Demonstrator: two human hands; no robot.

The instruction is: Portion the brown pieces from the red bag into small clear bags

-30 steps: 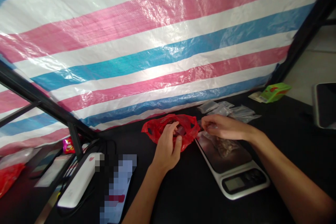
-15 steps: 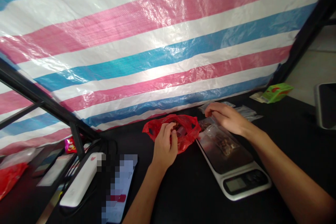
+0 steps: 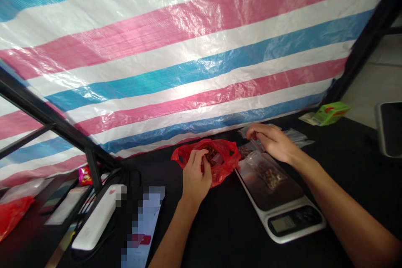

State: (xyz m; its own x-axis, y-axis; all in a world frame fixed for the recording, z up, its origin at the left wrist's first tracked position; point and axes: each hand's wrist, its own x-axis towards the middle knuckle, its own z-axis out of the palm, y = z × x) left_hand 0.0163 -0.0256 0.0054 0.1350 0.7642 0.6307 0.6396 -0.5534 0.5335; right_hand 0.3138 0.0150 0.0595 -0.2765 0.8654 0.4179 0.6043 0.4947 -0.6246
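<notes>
- Pinching a small clear bag (image 3: 256, 135), your right hand (image 3: 271, 144) presses its fingertips together.
- Your left hand (image 3: 195, 173) curls its fingers into the red plastic bag (image 3: 228, 163) of brown pieces (image 3: 211, 154), grip hidden.
- One filled bag (image 3: 270, 174) sits on the kitchen scale (image 3: 295, 222); flat bags (image 3: 293, 135) remain beyond.

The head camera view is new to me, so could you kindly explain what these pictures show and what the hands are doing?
There is no machine here: a person works with two bare hands, seen through a camera worn on their head, looking forward and down. On a black table, before a striped plastic tarp, the left hand reaches into a red plastic bag holding brown pieces. The right hand seems to pinch a small clear bag, beside more clear bags. A digital kitchen scale carries a clear bag of brown pieces.
</notes>
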